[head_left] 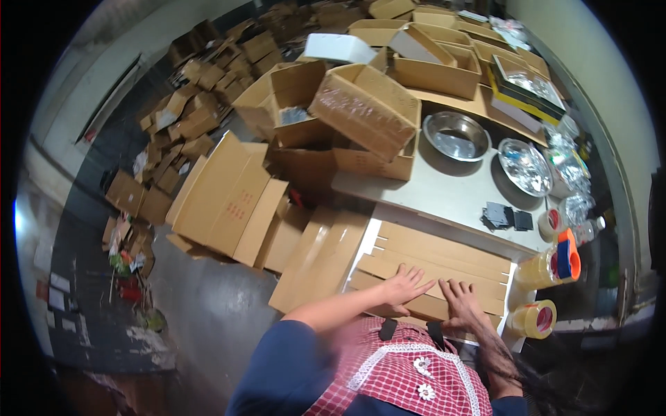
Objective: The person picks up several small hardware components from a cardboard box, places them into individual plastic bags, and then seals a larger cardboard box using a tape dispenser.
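Observation:
A flattened cardboard box blank (444, 262) lies on the near end of the white table (451, 197), its flaps pointing left. My left hand (406, 286) lies flat on its near edge, fingers spread. My right hand (461, 301) presses on the same edge just to the right, fingers together and extended. Neither hand grips anything. A second flat cardboard sheet (320, 258) leans off the table's left side.
Two tape rolls (535, 319) and a tape dispenser (567, 255) sit at the right. Metal bowls (456, 136), black small parts (503, 217) and open cartons (368, 111) fill the far table. Flattened boxes (225, 197) and scattered cartons cover the floor at left.

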Tool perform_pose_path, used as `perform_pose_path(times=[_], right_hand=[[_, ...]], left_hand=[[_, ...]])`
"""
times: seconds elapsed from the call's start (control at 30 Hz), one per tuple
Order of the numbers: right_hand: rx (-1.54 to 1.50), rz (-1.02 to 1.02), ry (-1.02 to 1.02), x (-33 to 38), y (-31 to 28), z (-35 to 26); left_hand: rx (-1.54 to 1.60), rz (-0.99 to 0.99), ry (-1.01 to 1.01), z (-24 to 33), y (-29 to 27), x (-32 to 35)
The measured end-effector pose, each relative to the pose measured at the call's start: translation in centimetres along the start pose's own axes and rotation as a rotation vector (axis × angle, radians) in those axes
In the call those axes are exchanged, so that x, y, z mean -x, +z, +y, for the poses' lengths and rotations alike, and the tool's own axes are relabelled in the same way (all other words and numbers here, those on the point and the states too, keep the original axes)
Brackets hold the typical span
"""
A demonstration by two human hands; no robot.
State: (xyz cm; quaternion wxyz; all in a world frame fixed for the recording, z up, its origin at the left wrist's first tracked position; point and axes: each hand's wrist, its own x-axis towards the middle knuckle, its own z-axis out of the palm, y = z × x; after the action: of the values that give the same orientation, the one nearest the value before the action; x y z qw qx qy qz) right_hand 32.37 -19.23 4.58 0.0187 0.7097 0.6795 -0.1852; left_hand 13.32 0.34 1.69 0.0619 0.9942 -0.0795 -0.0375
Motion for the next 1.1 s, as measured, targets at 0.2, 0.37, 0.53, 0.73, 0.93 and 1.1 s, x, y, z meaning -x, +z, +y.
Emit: perform_pose_path(times=[0.2,0.37,0.53,0.73,0.93,1.1], right_hand=[[-0.076,0.020,-0.036,-1.2,-0.5,0.4],[0.071,0.227,-0.022,-0.6,2.5,-0.1],[0.053,0.153,-0.009,-1.6,1.7,0.2],[0.065,0.179,-0.008,-1.7,2.5,0.5],[0.182,0.138,0.104,-1.3,3.2,-2.2],[0.275,0.202,-0.046,-3.6,5.0,-3.0]], left_hand=[[0.110,-0.189,-0.110,-0.2,1.2,-1.9],[0.070,0.042,-0.211,1.5,2.6,-0.2],[0.089,0.021,-0.220,0.9,2.2,-1.0],[0.151,-0.027,-0.235,1.0,1.4,-1.0],[0.151,0.048,-0.219,1.3,1.4,-0.6],[0.155,0.086,-0.211,0.7,2.8,-0.8]])
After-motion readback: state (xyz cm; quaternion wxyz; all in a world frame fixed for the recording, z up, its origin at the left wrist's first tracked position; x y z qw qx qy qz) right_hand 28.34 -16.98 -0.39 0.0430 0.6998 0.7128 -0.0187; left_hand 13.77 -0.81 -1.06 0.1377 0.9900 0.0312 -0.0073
